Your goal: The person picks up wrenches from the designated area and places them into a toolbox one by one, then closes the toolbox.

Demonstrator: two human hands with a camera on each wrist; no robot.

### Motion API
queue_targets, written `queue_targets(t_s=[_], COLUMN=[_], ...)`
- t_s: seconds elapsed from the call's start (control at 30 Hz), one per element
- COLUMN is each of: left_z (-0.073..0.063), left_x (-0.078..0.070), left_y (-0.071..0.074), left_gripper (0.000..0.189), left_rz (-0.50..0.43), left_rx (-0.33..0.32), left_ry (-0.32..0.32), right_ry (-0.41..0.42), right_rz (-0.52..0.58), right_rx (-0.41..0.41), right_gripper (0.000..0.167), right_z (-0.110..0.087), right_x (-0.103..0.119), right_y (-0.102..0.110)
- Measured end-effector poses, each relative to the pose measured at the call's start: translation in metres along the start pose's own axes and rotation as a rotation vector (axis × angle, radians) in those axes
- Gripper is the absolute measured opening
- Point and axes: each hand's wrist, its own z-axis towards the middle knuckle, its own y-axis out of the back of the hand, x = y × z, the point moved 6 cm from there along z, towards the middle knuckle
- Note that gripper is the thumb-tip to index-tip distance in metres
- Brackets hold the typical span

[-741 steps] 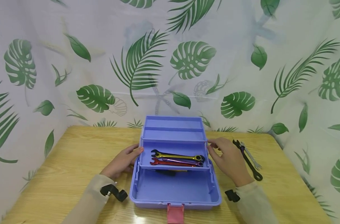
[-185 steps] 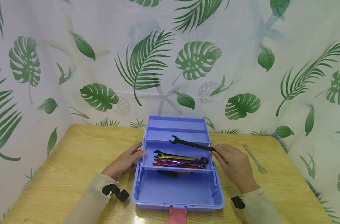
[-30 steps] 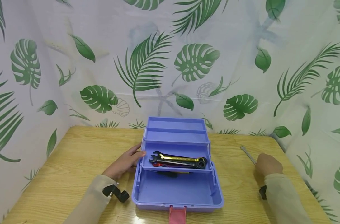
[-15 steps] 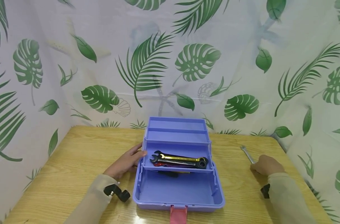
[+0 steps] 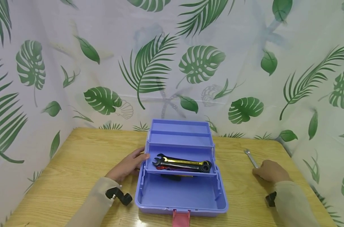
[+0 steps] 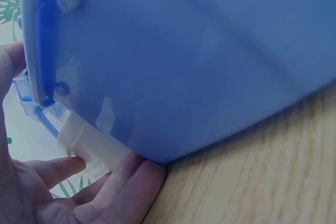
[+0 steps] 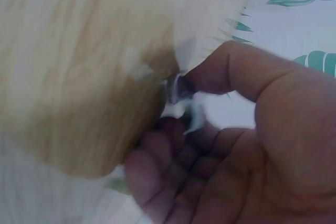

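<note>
A purple-blue toolbox [image 5: 181,194] stands with its tiers fanned out, and my left hand [image 5: 129,165] grips its left side. The thumb lies over the edge of the middle tray [image 5: 186,148], the fingers behind and low by the box in the left wrist view. That tray holds several combination wrenches: a black wrench [image 5: 177,164] in front, a yellow wrench [image 5: 183,161] behind it, red and purple ones partly hidden beneath. To the right of the box, my right hand [image 5: 271,171] pinches the near end of a silver wrench [image 5: 250,158]; in the right wrist view, thumb and fingers meet around its shiny metal.
Both upper compartments [image 5: 181,127] of the toolbox hold nothing. A dark item [image 5: 172,177] shows in the shadow beneath the middle tray. The pink latch [image 5: 181,218] hangs at the front. Behind the wooden table [image 5: 98,142] hangs a leaf-print cloth [image 5: 172,63].
The black wrench, on the table at first and later held over the tray, now lies in it. My right hand has moved right to the silver wrench. The left hand stays on the toolbox.
</note>
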Motion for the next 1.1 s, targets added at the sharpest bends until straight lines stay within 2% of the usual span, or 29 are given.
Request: queue_targets(t_s=[0.13, 0.3, 0.77, 0.93, 1.1], left_z=[0.0006, 0.0005, 0.0009, -0.0001, -0.0014], left_x=[0.0001, 0.0001, 0.0000, -0.0007, -0.0018], left_y=[0.0002, 0.0006, -0.0001, -0.0002, -0.0004], left_gripper=[0.079, 0.079, 0.079, 0.079, 0.079], left_rz=[0.002, 0.004, 0.000, -0.001, 0.001], left_rx=[-0.002, -0.003, 0.005, 0.009, 0.006], left_ry=[0.000, -0.005, 0.004, 0.000, -0.003], right_ry=[0.048, 0.068, 0.041, 0.054, 0.078], right_rz=[0.025, 0.053, 0.102, 0.108, 0.104], right_rx=[-0.029, -0.078, -0.143, -0.217, -0.284], right_gripper=[0.031, 0.023, 0.021, 0.020, 0.026], right_z=[-0.0008, -0.0014, -0.0017, -0.0049, -0.0058], right_x=[0.0040, 0.0050, 0.0003, 0.0045, 0.0078], right_y=[0.0012, 0.0032, 0.0010, 0.0055, 0.0076])
